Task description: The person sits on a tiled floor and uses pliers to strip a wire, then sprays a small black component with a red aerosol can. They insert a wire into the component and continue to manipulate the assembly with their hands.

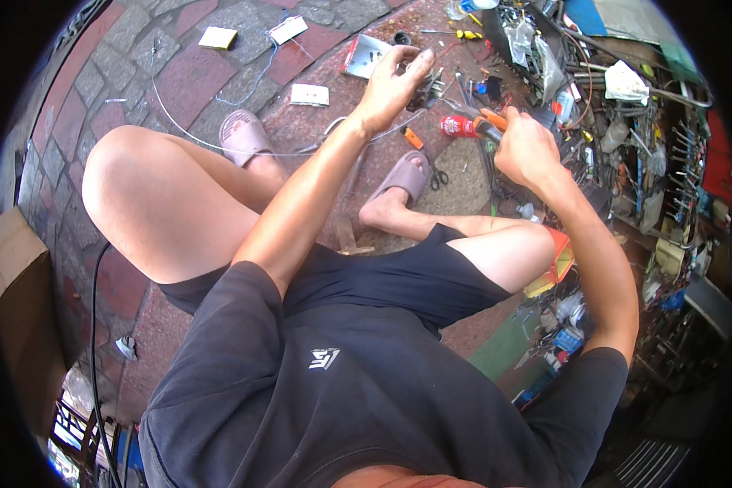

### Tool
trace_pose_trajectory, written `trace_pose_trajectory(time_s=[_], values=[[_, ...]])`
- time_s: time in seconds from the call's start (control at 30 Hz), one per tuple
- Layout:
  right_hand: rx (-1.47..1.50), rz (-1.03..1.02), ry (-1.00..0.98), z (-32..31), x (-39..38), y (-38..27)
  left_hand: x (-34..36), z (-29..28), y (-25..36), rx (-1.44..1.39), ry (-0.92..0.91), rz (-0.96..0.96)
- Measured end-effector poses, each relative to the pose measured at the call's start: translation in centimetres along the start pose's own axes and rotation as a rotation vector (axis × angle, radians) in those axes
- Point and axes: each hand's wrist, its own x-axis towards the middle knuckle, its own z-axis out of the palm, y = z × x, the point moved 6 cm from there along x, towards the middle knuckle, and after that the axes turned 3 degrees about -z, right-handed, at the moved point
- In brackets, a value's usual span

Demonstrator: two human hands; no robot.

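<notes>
My right hand is closed round the orange handles of a pair of pliers, whose jaws point left toward my left hand. With its fingers curled, my left hand is closed at a small dark metal part; its exact kind does not show. The plier tips reach close to that part, and contact cannot be made out. Below the pliers stands a small red bottle. An orange-handled tool lies on the ground by my foot, near black scissors.
An open white-and-red box sits beyond my left hand. Small white boxes and a thin pale cable lie on the stone paving. A yellow screwdriver is at the far side. Dense clutter of tools and parts fills the right.
</notes>
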Motion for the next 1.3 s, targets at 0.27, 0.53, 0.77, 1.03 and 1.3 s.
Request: trace_pose_trajectory(time_s=[0.27,0.53,0.77,1.03,1.3], values=[[-0.215,-0.132,0.217,-1.1,0.0,-1.1,-0.3,0.5,-1.9,-0.46,-0.032,-0.375],[-0.442,-0.241,0.345,-1.9,-0.2,-1.6,-1.0,0.8,-1.9,-0.214,-0.114,-0.574],[-0.479,-0.209,0.329,-1.5,-0.2,-2.0,-0.8,0.4,-2.5,-0.233,-0.017,-0.646],[-0.177,-0.055,0.082,-0.6,0.7,-0.5,-0.2,0.5,-2.6,-0.294,0.023,-0.238],[-0.066,-0.02,0.004,0.7,0.8,-0.8,-0.8,0.3,-3.2,-0.205,0.07,-0.198]])
